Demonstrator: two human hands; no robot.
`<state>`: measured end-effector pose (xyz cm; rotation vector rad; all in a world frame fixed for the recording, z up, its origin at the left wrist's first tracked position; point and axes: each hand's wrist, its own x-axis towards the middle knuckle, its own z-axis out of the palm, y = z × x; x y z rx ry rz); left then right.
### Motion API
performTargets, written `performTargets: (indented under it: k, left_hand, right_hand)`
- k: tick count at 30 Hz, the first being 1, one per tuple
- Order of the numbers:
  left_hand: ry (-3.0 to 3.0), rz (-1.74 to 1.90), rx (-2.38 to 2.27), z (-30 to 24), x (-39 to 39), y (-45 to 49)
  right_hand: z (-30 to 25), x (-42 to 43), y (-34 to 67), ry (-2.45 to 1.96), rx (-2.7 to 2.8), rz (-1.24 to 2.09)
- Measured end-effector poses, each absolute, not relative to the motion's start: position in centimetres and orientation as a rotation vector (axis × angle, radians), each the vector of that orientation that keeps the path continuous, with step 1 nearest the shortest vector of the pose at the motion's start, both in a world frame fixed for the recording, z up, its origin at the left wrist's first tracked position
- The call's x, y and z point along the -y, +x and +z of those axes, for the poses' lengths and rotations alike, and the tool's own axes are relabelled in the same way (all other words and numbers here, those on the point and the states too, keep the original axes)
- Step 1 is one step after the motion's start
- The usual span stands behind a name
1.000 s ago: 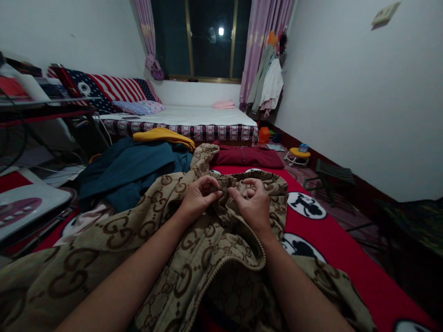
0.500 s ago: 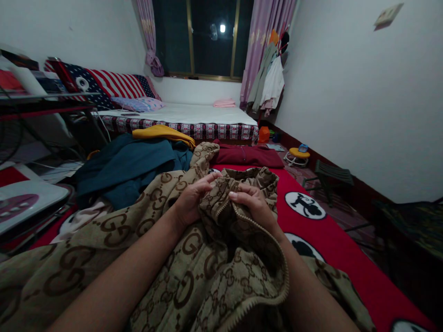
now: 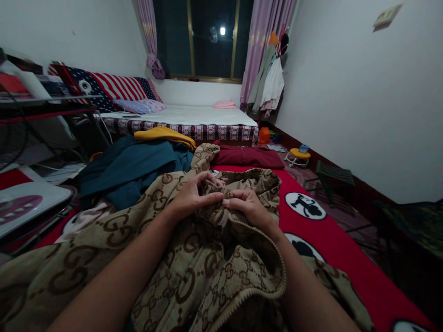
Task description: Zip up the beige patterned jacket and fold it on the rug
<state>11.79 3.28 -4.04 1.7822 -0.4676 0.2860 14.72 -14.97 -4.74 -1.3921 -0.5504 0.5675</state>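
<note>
A tan jacket (image 3: 187, 281) with a brown letter pattern is spread in front of me, its zipper edge curving round on the right. My left hand (image 3: 195, 196) pinches the jacket's gathered collar edge between thumb and fingers. Close beside it, my right hand (image 3: 247, 207) grips the same edge near the top of the zipper, and the two thumb tips almost meet. The hood or collar opening lies just beyond my hands. Beneath the jacket is a red blanket (image 3: 346, 258) with round black-and-white figures.
Dark teal clothing (image 3: 128, 161) and a folded yellow garment (image 3: 166, 135) lie at the far left, with a folded maroon garment (image 3: 249, 157) at the far end. A white appliance (image 3: 31, 203) stands on the left. A yellow-topped stool (image 3: 299, 153) and a folding stool (image 3: 334, 175) stand right.
My left hand has come over the collar edge, its thumb now pressed on the fabric next to my right thumb. My right hand has shifted slightly nearer to me, still gripping.
</note>
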Motion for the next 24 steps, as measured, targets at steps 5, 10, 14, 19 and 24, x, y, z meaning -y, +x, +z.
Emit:
performTargets:
  k: [5,10,14,19,24]
  left_hand:
    - [2.016,0.354,0.385,-3.8,-4.0,11.8]
    - [1.998,0.107,0.33,-4.3,-4.6,12.0]
    - [1.752,-0.088,0.249,-5.2,-4.7,12.1]
    - [1.586,-0.019,0.137,-5.8,-4.2,12.3]
    - [1.51,0.01,0.115,-6.0,-3.9,12.4]
  right_hand:
    - [-5.3,14.6,14.9,-1.462,0.575,0.525]
    - [-5.5,14.3,14.6,-1.58,0.662,0.369]
    - [-5.1,15.0,14.6,-1.693,0.704,0.369]
    - [-4.4,17.5,15.5,-1.75,0.807,0.603]
    - [-4.9,17.9,16.0,-1.66,0.732,0.739]
